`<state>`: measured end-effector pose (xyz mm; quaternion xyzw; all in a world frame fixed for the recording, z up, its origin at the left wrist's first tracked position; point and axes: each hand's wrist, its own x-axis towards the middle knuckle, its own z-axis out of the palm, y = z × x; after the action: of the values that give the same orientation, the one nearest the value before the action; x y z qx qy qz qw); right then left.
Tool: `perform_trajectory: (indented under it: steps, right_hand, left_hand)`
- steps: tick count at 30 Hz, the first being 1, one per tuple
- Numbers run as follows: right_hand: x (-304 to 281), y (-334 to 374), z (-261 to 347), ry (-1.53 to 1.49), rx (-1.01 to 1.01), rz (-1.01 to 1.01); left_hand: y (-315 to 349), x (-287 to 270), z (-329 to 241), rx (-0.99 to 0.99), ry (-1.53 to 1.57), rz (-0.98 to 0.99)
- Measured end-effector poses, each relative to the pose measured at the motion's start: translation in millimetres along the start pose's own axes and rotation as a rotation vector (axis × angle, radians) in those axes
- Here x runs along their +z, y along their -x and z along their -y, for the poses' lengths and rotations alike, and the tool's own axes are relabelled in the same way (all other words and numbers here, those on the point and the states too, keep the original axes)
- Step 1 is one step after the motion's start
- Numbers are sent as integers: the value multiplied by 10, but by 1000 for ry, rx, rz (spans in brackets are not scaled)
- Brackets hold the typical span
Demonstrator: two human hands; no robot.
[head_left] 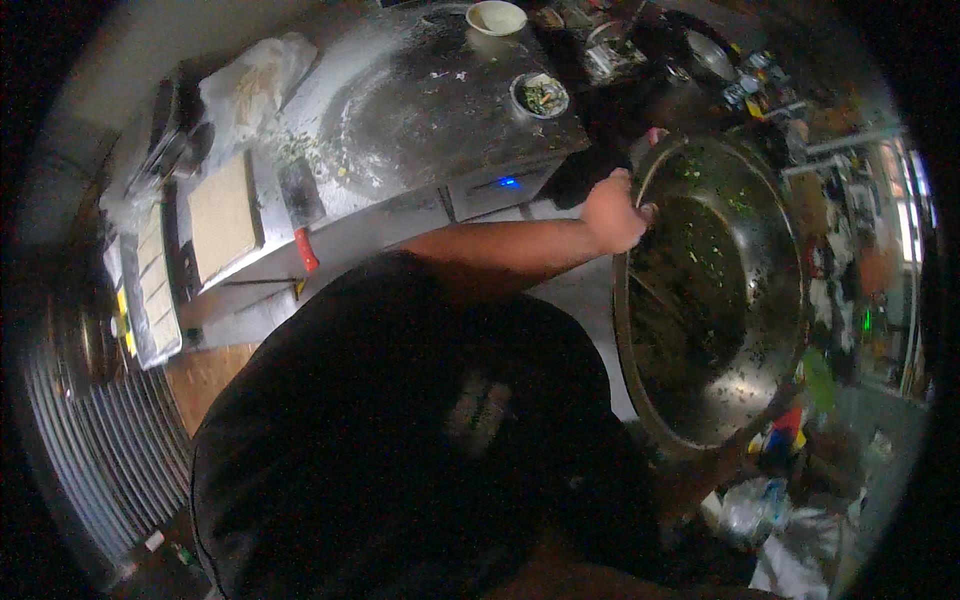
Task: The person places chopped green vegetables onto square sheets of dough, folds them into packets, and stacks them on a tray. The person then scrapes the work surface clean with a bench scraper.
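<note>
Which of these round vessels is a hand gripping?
The large metal basin at right: the left hand grips its rim, while two smaller bowls stand untouched on the worktop.

the left hand grips a metal basin by its rim.

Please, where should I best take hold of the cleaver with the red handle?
Probably grip the cleaver by its red handle, coming from the near side of the table: the handle appears to stick out past the edge, while the broad blade lies on top.
</note>
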<state>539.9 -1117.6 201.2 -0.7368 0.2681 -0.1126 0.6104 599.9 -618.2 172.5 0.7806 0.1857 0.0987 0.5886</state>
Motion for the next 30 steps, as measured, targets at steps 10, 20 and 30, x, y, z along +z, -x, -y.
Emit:
perform_trajectory:
  steps: [10, 20, 30]
  right_hand:
    - [1500, -894, 740, -131, -13, 334]
    - [4227, -393, 2058, -251, -118, 449]
    - [7310, -374, 3484, -377, -197, 933]
  left_hand:
    - [-630, -594, -347, 83, 51, -365]
    - [-1768, -3038, -1002, 211, 352, -683]
    - [-3805, -5455, -658, 304, -136, -801]
